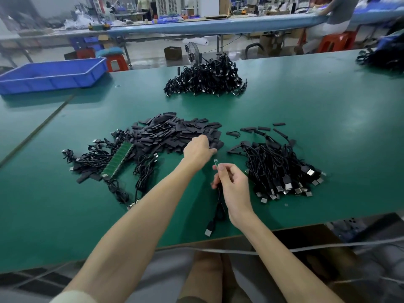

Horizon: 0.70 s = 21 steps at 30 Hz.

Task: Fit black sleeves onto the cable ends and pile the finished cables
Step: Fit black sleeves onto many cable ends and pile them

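Right grip (231, 182) is closed round a thin black cable (220, 209), thumb & fingers pinching it just below its small green board end (216, 162), which sticks up. Rest of the cable hangs down to a USB plug (209, 230) near the front edge of the green tabletop (306, 101). Left grip (199, 149) reaches fwd, fingers down on the near edge of the loose heap of flat black sleeves (175, 132); can't tell if it's got one, fingertips hidden. The 2 grips are near each other, not touching. Just right of the right grip: pile of black cables w/ silver USB plugs (282, 169). Left of the sleeves: tangle of black cables (94, 158) w/ a long green circuit-board strip (118, 160) lying across it. Far back, centre: bigger mound of black cables (207, 77). Blue plastic bin (52, 73) sits at far left.
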### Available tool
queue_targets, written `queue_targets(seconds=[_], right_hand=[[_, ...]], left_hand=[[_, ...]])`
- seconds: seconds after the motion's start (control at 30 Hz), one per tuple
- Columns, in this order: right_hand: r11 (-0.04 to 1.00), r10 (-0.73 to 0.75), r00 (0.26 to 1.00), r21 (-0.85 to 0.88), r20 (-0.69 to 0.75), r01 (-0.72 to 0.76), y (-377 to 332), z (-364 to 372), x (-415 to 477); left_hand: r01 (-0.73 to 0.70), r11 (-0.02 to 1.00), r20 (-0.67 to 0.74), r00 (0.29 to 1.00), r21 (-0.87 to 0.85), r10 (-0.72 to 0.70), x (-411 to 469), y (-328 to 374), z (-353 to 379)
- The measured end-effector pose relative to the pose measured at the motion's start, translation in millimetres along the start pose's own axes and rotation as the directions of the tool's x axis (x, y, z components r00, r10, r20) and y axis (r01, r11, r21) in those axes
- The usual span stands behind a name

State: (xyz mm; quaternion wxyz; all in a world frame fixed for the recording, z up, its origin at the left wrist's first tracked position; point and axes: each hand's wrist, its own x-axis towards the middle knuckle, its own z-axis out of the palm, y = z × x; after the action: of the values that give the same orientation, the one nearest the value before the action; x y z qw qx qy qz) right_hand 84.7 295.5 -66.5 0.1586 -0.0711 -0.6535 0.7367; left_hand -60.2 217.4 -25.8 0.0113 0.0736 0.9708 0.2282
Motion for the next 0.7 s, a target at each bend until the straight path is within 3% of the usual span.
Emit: queue_targets(seconds=[0.2, 0.27, 0.33, 0.43, 0.5, 0.7], right_hand=[[1.0, -0.007, 1.0, -0.005, 0.015, 0.007, -1, 0, 0], [1.0, -0.017, 1.0, -0.026, 0.026, 0.017, -1, 1, -1], [0.997, -0.03, 0.999, -0.07, 0.037, 0.033, -2, 1, -2], [0.988, -0.041, 0.997, -0.146, 0.062, 0.05, -6, 3, -3], [0.979, -0.045, 0.997, -0.198, 0.063, 0.056, -8, 5, -3], [0.939, -0.034, 0.997, -0.339, 0.072, 0.057, -8, 12, -3]], left_hand=[[-0.024, 0.988, -0.039, 0.999, -0.153, 0.018, -15, -12, -1], [-0.034, 0.96, -0.068, 0.998, -0.279, 0.015, -29, -20, -3], [-0.014, 0.862, -0.033, 0.999, -0.507, -0.003, -47, -29, -5], [0.023, 0.601, 0.03, 1.0, -0.799, 0.001, -79, -45, -3], [-0.027, 0.532, -0.011, 0.999, -0.847, 0.033, -92, -52, 0], [-0.051, 0.495, -0.071, 0.997, -0.867, -0.022, -96, -51, 0]])
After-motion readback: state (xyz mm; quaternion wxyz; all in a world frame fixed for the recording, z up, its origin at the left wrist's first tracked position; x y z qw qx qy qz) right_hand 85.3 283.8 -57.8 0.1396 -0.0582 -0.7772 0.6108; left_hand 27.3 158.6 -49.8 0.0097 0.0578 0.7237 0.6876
